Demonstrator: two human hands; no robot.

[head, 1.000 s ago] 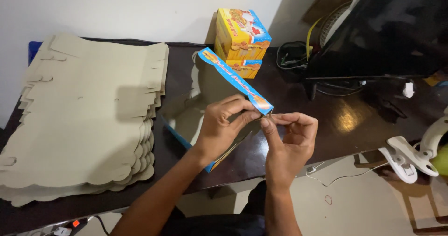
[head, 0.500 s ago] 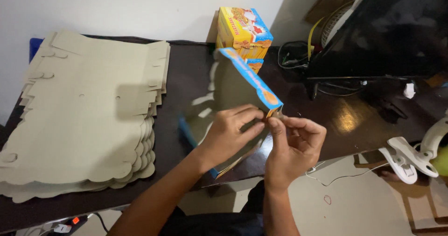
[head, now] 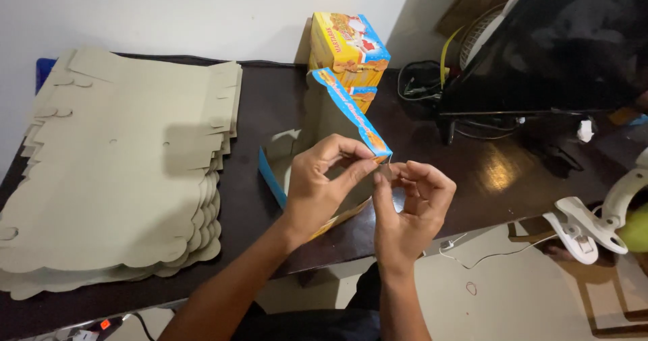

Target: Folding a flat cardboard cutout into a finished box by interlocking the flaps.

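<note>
A flat printed carton point(head: 331, 122), grey inside with a blue and orange outer face, stands partly folded up over the dark table point(head: 270, 105). My left hand point(head: 322, 179) pinches the carton's near corner flap between thumb and fingers. My right hand point(head: 408, 203) meets it from the right, fingertips closed on the same corner flap. Both forearms come in from the bottom of the view.
A thick stack of unfolded grey carton blanks point(head: 121, 172) covers the table's left half. Two assembled yellow and orange boxes point(head: 345, 51) are stacked at the back. A black device with cables point(head: 540, 58) sits at the right, a white clamp point(head: 584, 230) beyond the table edge.
The carton has been raised and folded more upright, and both hands have shifted slightly right along its blue edge to the near corner flap.
</note>
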